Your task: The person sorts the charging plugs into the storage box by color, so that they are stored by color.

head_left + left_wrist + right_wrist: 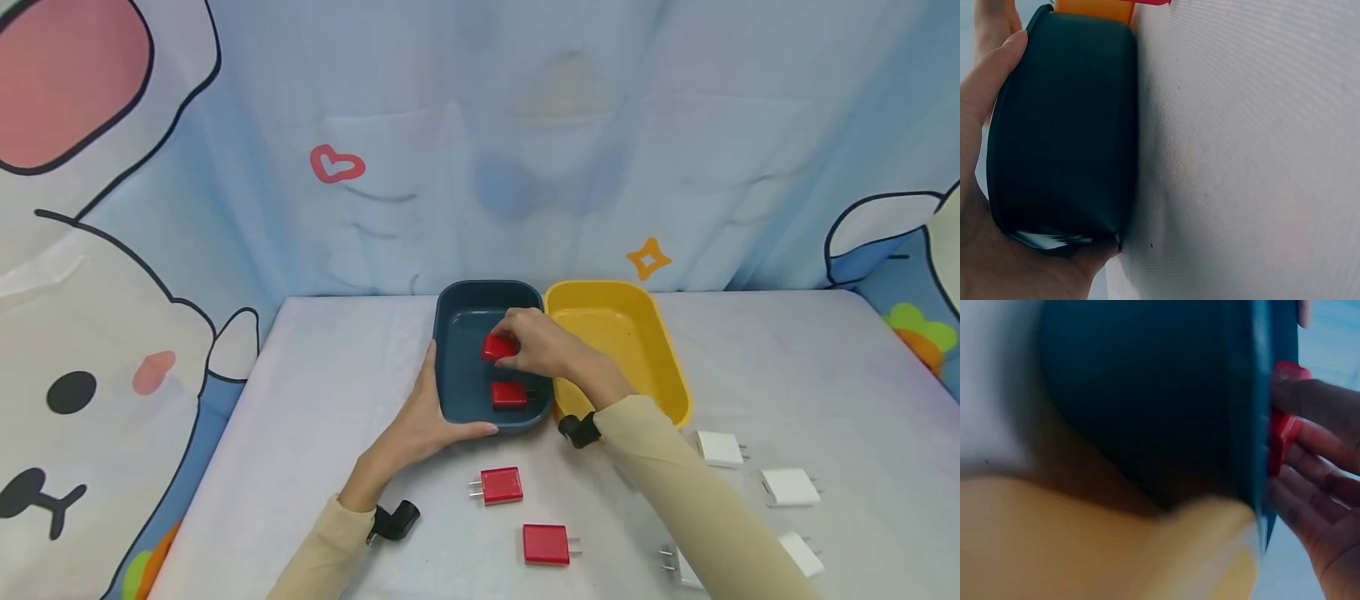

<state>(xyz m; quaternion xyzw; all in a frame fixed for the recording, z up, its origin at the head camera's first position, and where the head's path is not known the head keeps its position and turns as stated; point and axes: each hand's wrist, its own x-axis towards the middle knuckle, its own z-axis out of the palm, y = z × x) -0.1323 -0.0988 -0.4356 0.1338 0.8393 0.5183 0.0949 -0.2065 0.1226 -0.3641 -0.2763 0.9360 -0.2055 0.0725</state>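
My right hand [542, 342] pinches a red charger plug [498, 347] over the dark blue tray [459, 358]. In the right wrist view, that charger [1284, 434] shows between thumb and fingers, partly behind the tray's rim. Another red charger [508, 395] lies inside the tray, close to its near right corner. My left hand [420, 421] holds the tray at its near left corner, thumb along the near side and fingers along the left wall. The left wrist view shows this hand [997, 250] wrapped about the tray's outer wall [1072, 125].
A yellow tray [667, 354] stands against the blue one's right side. Two red chargers lie in front, one nearer the trays [501, 485] and one closer to me [546, 544]. Several white chargers [789, 487] lie at the right, some partly behind my right sleeve. A printed curtain [450, 192] hangs behind.
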